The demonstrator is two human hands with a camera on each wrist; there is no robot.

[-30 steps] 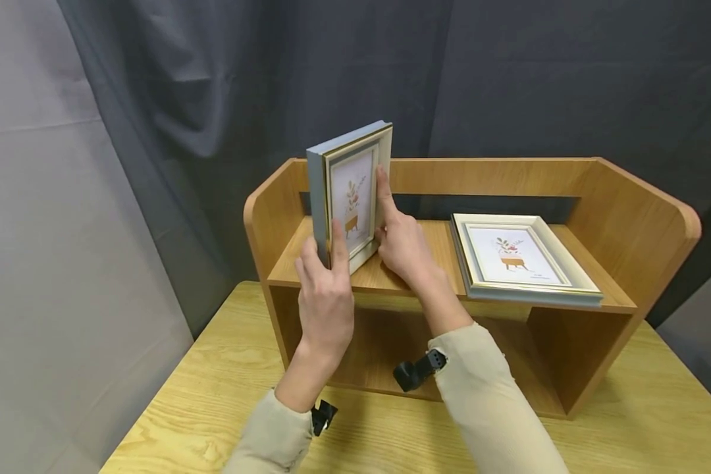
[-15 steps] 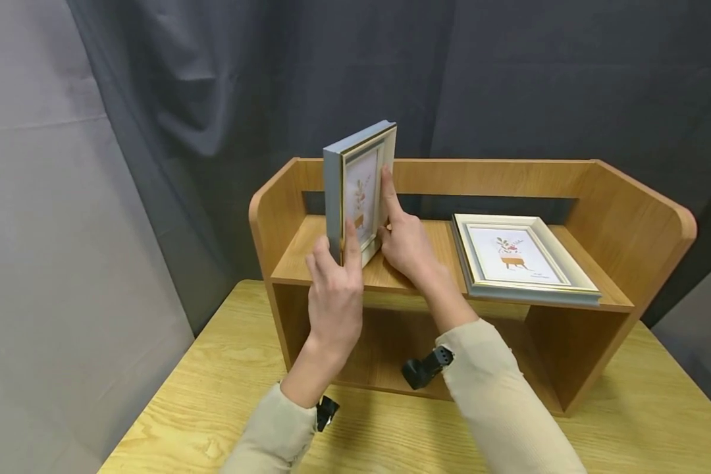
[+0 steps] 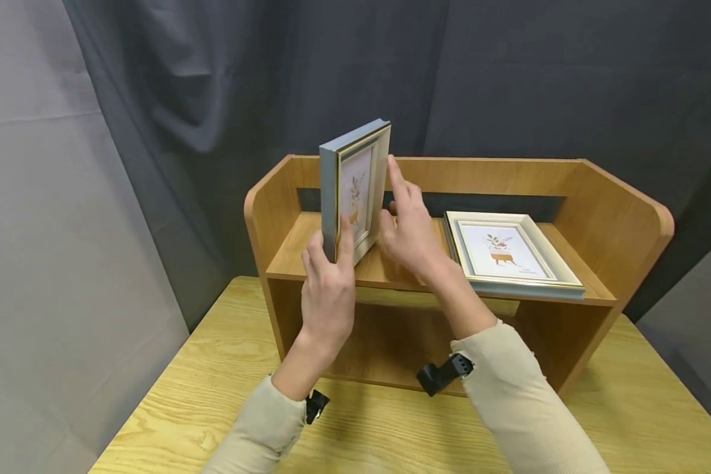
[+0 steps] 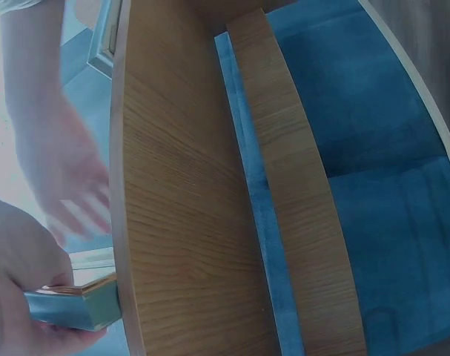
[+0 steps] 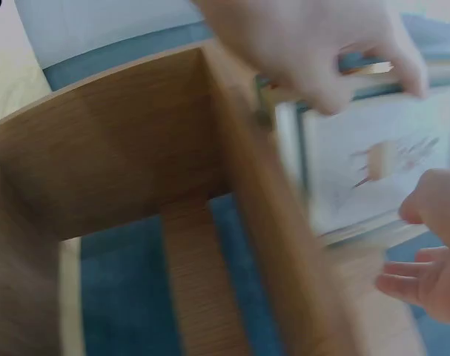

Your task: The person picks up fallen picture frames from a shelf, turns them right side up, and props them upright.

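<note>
I am standing a frame upright on the left end of the shelf, just left of centre in the head view. It looks stiff and fairly light, but the glazed front seems fragile and the painted moulding slick, so I judge the outer edges the best place to hold, not the glass. My left hand is pinching its lower near corner, thumb on the side, fingers on the front. My right hand is hovering just beside its right edge, fingers loosely spread, holding nothing; whether a fingertip touches, I cannot tell. A 2nd frame is lying flat at centre right. The shelf is sitting on the desk.
</note>
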